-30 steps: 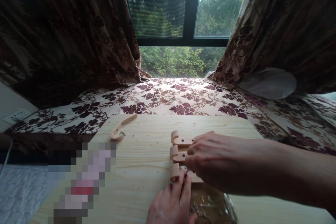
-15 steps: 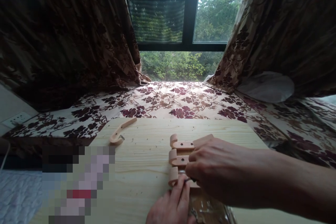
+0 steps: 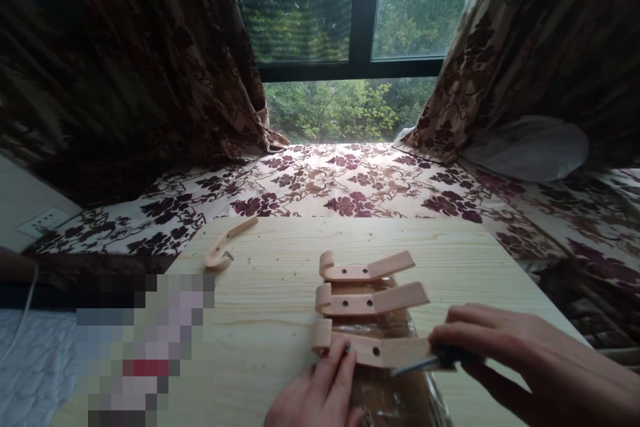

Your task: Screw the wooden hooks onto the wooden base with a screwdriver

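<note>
Three wooden hooks lie side by side across a brown package wrapped in clear tape [image 3: 385, 397]. Dark screw heads show in the far hook [image 3: 355, 272] and the middle hook [image 3: 357, 303]. On the nearest hook [image 3: 363, 349], my left hand [image 3: 315, 390] has its fingertips closed about a small dark screw [image 3: 347, 348]. A dark hole or screw head shows farther right on this hook. My right hand [image 3: 505, 353] grips the dark handle of a screwdriver [image 3: 417, 365]. Its shaft points left, low over the nearest hook's right part, apart from the screw.
Another wooden hook [image 3: 227, 240] lies at the board's far left, with small screws [image 3: 229, 256] at its curl. Dark specks dot the pale wooden board [image 3: 255, 320]. Beyond it spread a floral-covered ledge [image 3: 340, 177], curtains and a window. A pixelated patch covers the lower left.
My right hand has drawn back to the right with the screwdriver, uncovering the hooks. My left hand stays at the nearest hook. The camera view has tipped slightly downward.
</note>
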The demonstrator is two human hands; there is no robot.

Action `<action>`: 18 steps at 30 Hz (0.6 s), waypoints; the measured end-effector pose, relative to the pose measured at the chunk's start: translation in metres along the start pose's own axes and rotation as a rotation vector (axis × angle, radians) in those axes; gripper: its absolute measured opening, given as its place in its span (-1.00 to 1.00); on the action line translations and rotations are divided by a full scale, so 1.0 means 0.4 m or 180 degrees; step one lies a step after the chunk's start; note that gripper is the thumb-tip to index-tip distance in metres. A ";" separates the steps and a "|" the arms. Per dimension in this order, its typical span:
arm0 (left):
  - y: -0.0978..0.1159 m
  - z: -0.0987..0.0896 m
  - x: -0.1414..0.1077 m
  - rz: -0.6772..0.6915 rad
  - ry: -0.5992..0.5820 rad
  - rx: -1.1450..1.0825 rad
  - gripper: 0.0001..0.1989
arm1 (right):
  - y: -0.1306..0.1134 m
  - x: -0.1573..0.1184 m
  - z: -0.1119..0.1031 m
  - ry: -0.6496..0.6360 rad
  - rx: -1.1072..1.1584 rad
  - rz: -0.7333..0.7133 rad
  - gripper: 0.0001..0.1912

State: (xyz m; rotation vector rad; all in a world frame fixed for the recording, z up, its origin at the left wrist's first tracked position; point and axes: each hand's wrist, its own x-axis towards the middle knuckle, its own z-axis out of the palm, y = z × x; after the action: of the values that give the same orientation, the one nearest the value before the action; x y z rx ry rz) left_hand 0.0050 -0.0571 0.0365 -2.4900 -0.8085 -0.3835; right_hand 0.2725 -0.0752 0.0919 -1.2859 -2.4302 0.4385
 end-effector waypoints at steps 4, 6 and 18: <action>-0.007 -0.003 0.004 -0.0014 -0.0026 0.0046 -0.51 | 0.013 -0.017 0.044 0.0561 0.0186 0.0480 -0.61; -0.008 -0.004 0.003 -0.0056 -0.0063 0.0002 -0.52 | 0.012 -0.016 0.055 0.0658 0.0385 0.0688 -0.51; 0.011 0.025 0.000 -0.0939 0.0856 -0.1252 -0.84 | -0.059 0.049 0.091 0.0703 0.1479 0.1119 -0.84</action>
State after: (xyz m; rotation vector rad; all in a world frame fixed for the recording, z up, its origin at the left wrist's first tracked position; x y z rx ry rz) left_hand 0.0087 -0.0549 0.0264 -2.5840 -1.0713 -1.0463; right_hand 0.2287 -0.0754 0.0729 -1.4512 -1.7814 0.8468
